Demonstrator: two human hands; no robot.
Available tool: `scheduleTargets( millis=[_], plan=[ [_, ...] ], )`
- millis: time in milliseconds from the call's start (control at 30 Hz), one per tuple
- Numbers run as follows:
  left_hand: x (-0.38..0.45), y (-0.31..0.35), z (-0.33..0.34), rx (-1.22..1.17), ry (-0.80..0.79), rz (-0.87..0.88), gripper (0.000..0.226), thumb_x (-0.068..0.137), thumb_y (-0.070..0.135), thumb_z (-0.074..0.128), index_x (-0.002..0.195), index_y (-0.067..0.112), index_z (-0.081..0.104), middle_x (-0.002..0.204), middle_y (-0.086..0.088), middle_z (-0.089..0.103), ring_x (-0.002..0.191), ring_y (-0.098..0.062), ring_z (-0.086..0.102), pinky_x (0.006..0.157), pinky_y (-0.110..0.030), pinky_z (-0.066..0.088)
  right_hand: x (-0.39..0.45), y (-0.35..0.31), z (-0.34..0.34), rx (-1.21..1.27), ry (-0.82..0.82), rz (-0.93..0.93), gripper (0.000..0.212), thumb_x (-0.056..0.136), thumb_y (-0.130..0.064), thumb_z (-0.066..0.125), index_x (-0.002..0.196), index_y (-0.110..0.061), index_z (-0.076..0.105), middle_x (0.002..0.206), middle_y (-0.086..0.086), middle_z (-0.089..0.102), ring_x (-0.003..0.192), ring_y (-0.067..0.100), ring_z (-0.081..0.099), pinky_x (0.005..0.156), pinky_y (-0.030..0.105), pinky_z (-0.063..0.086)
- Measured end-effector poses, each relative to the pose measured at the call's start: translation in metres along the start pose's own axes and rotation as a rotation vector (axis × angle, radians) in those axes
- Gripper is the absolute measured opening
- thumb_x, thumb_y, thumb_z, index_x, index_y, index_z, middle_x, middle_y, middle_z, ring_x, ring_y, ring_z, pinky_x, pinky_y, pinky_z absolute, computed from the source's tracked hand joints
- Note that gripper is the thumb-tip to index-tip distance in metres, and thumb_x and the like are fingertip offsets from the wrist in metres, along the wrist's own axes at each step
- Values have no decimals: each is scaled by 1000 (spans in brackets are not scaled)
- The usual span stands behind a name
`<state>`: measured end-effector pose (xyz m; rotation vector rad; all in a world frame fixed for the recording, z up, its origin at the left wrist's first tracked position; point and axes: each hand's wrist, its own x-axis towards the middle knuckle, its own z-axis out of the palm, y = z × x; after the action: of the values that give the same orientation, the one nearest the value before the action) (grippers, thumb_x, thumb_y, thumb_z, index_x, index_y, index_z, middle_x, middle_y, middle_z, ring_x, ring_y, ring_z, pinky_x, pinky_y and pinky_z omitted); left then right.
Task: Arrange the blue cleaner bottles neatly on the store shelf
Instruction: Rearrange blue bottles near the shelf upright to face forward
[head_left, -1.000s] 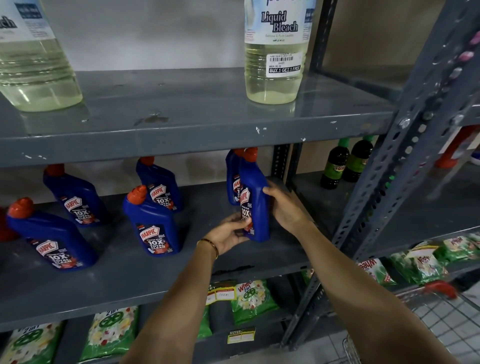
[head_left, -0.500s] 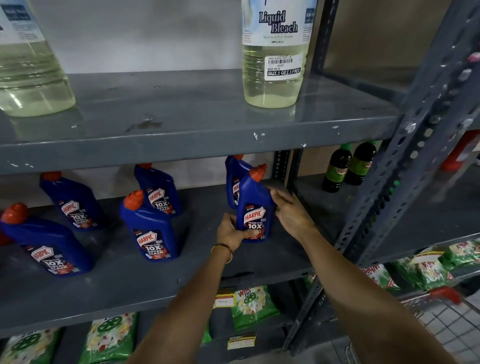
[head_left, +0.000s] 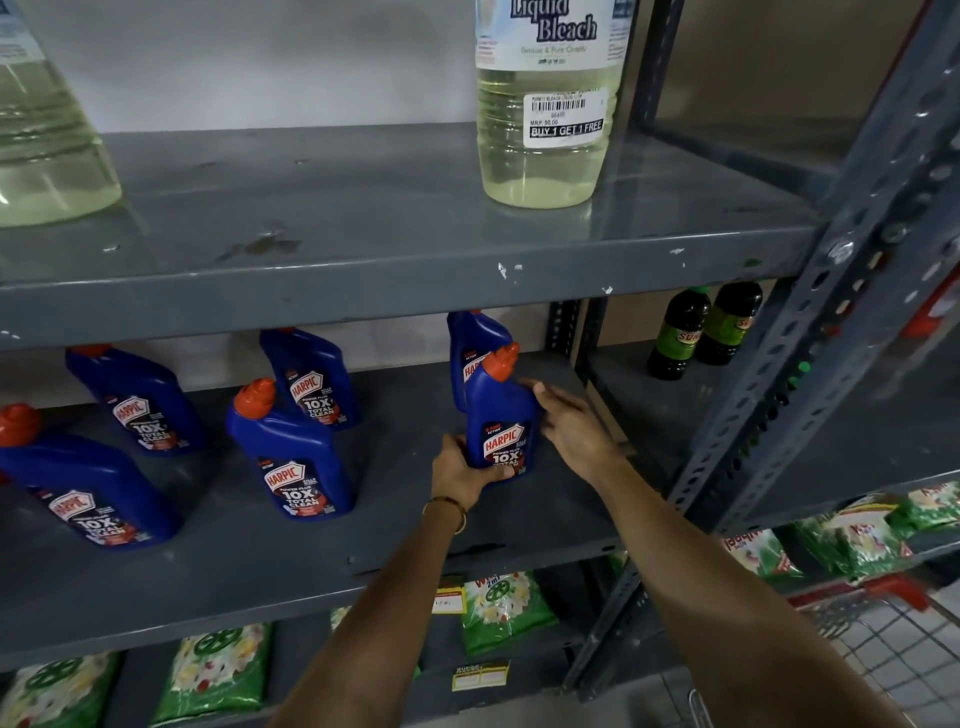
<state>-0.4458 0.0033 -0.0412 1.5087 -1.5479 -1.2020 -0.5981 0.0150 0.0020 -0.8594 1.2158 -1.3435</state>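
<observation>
Several blue cleaner bottles with orange caps stand on the grey middle shelf (head_left: 363, 540). My left hand (head_left: 462, 470) grips the base of the front right bottle (head_left: 501, 415), which stands upright with its label facing me. Beside that bottle's right side is my right hand (head_left: 571, 426), fingers straight, just off or barely touching it. Another bottle (head_left: 470, 343) stands right behind. Further left are a front bottle (head_left: 291, 452), a back bottle (head_left: 311, 376), a second back bottle (head_left: 137, 397) and a far-left bottle (head_left: 83, 483).
A liquid bleach bottle (head_left: 545, 114) and another clear bottle (head_left: 47, 145) stand on the upper shelf. Dark green bottles (head_left: 701, 327) sit in the right bay behind a perforated steel upright (head_left: 810, 332). Green detergent packs (head_left: 498, 608) fill the bottom shelf. A trolley (head_left: 883, 639) is at lower right.
The front right bottle has been turned label-forward and set upright on the shelf. My left hand moved onto its base; my right hand let go and its fingers straightened.
</observation>
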Motion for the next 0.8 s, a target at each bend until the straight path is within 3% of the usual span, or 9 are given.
scheduleTargets(
  millis=[133, 233, 333, 467, 700, 800],
  plan=[
    [-1, -5, -3, 24, -12, 18, 60, 60, 8, 83, 111, -1, 53, 114, -17, 64, 105, -32, 60, 89, -36, 50, -5, 16, -12, 62, 100, 132, 24, 91, -9, 49, 113, -8, 57, 130, 15, 55, 123, 29, 50, 102, 39, 40],
    [-2, -10, -4, 17, 1, 13, 50, 62, 5, 81, 106, 1, 58, 111, -19, 67, 102, -31, 62, 92, -40, 51, -10, 29, -18, -240, 8, 177, 44, 83, 11, 48, 125, -1, 50, 129, 10, 54, 119, 27, 51, 105, 38, 38],
    [-5, -9, -2, 13, 17, 7, 52, 63, 3, 80, 110, 2, 59, 110, -17, 68, 98, -26, 62, 90, -36, 51, -9, 39, -16, -437, -76, 189, 51, 76, 18, 54, 123, 0, 52, 132, 20, 54, 115, 25, 53, 104, 41, 41],
    [-7, -9, -1, 10, 26, -19, 51, 65, -1, 77, 112, 2, 59, 111, -18, 68, 101, -28, 63, 92, -37, 51, -7, 41, -8, -512, -51, 170, 51, 76, 13, 61, 125, 2, 49, 129, 20, 56, 119, 29, 53, 93, 32, 42],
    [-10, -8, 0, -19, 29, -45, 49, 69, -4, 74, 115, 0, 58, 115, -19, 66, 103, -29, 62, 95, -37, 49, -4, 50, -11, -581, -31, 142, 46, 76, 2, 67, 120, -2, 53, 127, 18, 60, 120, 30, 53, 104, 45, 42],
    [-17, -10, 0, -19, 20, -50, 49, 69, -4, 74, 115, 2, 59, 114, -18, 67, 95, -21, 60, 93, -35, 49, -9, 58, -16, -609, -7, 139, 47, 74, -3, 70, 118, -5, 55, 125, 16, 61, 118, 28, 55, 105, 49, 42]
  ],
)
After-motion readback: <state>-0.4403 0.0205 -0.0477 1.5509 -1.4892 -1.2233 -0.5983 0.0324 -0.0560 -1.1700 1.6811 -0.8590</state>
